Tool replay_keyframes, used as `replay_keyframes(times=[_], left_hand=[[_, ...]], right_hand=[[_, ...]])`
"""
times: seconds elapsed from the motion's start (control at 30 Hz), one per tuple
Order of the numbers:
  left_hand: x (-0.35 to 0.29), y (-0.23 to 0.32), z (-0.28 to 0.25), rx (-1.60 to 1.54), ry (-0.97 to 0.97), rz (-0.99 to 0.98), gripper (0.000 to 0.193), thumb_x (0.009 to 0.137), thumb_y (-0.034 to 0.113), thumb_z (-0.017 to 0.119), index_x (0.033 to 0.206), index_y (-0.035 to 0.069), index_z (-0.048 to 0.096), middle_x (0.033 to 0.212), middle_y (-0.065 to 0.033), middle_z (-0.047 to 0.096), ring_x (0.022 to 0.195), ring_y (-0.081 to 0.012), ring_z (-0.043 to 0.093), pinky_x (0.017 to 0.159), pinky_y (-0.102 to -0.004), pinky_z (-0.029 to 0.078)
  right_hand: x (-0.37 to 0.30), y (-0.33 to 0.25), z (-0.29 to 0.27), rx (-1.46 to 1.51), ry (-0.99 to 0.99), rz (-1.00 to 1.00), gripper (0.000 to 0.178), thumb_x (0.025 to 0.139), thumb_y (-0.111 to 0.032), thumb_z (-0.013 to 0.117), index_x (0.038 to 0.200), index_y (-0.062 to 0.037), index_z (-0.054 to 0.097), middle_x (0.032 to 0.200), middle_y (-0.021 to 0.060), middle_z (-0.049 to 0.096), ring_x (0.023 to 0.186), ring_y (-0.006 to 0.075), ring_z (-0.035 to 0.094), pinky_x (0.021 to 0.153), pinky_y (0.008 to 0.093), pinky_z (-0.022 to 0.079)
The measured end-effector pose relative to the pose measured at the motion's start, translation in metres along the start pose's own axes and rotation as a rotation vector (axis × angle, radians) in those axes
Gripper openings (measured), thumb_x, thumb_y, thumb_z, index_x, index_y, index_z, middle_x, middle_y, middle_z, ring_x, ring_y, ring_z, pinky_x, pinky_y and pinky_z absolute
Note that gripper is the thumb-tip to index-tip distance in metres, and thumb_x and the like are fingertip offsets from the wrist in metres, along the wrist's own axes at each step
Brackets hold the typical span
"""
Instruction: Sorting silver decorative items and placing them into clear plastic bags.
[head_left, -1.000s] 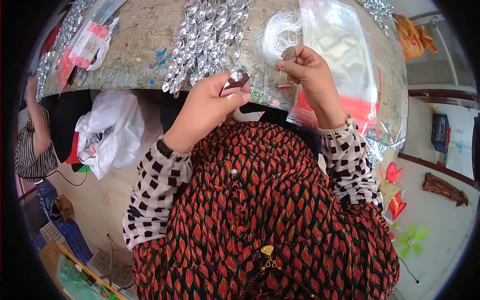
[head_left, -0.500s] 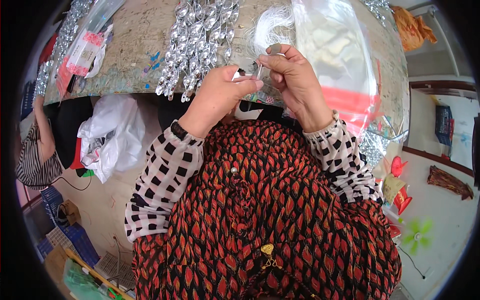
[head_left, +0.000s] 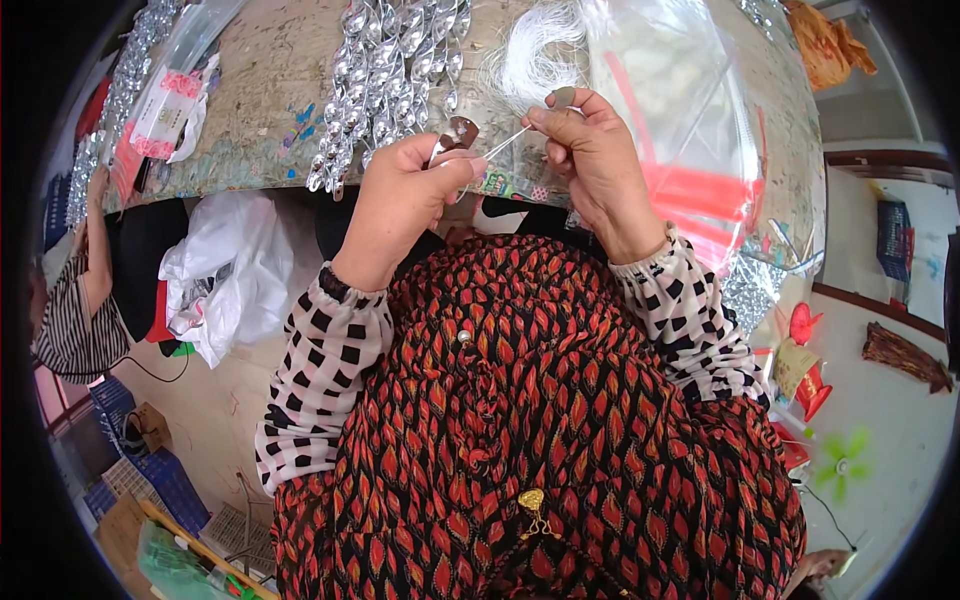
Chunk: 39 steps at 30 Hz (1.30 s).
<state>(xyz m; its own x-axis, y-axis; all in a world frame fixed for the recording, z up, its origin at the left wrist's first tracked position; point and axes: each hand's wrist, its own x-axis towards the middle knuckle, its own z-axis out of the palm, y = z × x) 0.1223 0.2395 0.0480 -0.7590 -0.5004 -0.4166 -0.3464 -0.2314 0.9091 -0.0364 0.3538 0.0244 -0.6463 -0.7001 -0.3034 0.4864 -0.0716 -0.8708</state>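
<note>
1. Pinching white thread (head_left: pixel 507 143) in the right hand (head_left: pixel 595 150), nearly closed at thumb and forefinger. Holding it in a short, taut line between both hands, just above the near edge of the worktable (head_left: pixel 250 100). Likely to slip from so narrow a pinch, or even to snap, under too sharp a pull.

2. Gripping a shiny metal plate (head_left: pixel 458 133) in the left hand (head_left: pixel 398 190), curled well shut, with the thumb against the forefinger and the thread at their tips. Apt to twist or drop on any loosening of the thumb, because of so smooth a face. Cannot tell whether tied to the thread or merely held beside it.

3. Near the right hand, on the worktable: a skein of white thread (head_left: pixel 545 50) in loose loops. Prone to tangle or snag — most of all if joined to the held length, a link too fine to make out.

4. Beside the right hand and wrist: clear plastic bags with red bands (head_left: pixel 690 105). Easily pushed askew by a sideways sweep of the wrist.

5. Just beyond the left hand: silver spangled strands (head_left: pixel 390 75). Could hook the plate or a stray thread end if brushed in passing.
</note>
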Motion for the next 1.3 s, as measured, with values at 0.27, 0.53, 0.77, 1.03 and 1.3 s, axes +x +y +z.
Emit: replay_keyframes(times=[0.27, 0.53, 0.77, 1.03, 1.3], left_hand=[[-0.004, -0.002, 0.004, 0.027, 0.079, 0.057, 0.011, 0.081, 0.016, 0.068, 0.08, 0.006, 0.064, 0.064, 0.0081, 0.051, 0.053, -0.0003, 0.041, 0.047, -0.0181, 0.03], [-0.009, 0.002, 0.014, 0.031, 0.183, 0.246, 0.01, 0.084, 0.009, 0.065, 0.081, 0.0, 0.065, 0.068, 0.0085, 0.053, 0.061, 0.0008, 0.043, 0.054, -0.0174, 0.034], [-0.007, -0.011, 0.014, 0.015, 0.119, 0.286, 0.011, 0.084, 0.01, 0.065, 0.084, -0.002, 0.066, 0.07, 0.0069, 0.056, 0.064, 0.0008, 0.046, 0.056, -0.0178, 0.037], [-0.011, 0.0, 0.019, 0.146, 0.137, 0.346, 0.012, 0.085, 0.008, 0.063, 0.089, -0.002, 0.066, 0.076, 0.0032, 0.061, 0.068, -0.0024, 0.05, 0.061, -0.0188, 0.041], [-0.01, -0.004, 0.006, 0.122, 0.09, 0.328, 0.011, 0.085, 0.007, 0.063, 0.089, -0.002, 0.065, 0.079, 0.0019, 0.063, 0.072, -0.0031, 0.053, 0.064, -0.0194, 0.043]], right_hand=[[0.003, 0.008, -0.007, 0.016, -0.031, -0.003, 0.015, 0.082, -0.002, 0.066, 0.091, -0.008, 0.056, 0.077, 0.0049, 0.066, 0.048, 0.0045, 0.048, 0.042, 0.0154, 0.033], [0.004, 0.003, -0.014, 0.131, 0.041, 0.08, 0.02, 0.083, -0.002, 0.063, 0.099, -0.0053, 0.052, 0.085, 0.0115, 0.066, 0.051, 0.0099, 0.055, 0.043, 0.019, 0.044], [-0.009, -0.024, -0.021, -0.547, 0.019, -0.04, 0.025, 0.084, -0.004, 0.06, 0.107, -0.003, 0.052, 0.09, 0.0124, 0.064, 0.052, 0.0158, 0.057, 0.047, 0.0242, 0.046], [-0.02, -0.01, -0.002, -0.893, -0.313, -0.822, 0.029, 0.088, -0.01, 0.055, 0.115, -0.0021, 0.055, 0.104, 0.0138, 0.062, 0.09, 0.0253, 0.062, 0.079, 0.0332, 0.048], [-0.022, -0.017, -0.004, -0.948, -0.586, -0.433, 0.015, 0.089, -0.014, 0.057, 0.099, -0.0025, 0.06, 0.086, 0.0102, 0.063, 0.083, 0.0237, 0.061, 0.08, 0.0329, 0.047]])
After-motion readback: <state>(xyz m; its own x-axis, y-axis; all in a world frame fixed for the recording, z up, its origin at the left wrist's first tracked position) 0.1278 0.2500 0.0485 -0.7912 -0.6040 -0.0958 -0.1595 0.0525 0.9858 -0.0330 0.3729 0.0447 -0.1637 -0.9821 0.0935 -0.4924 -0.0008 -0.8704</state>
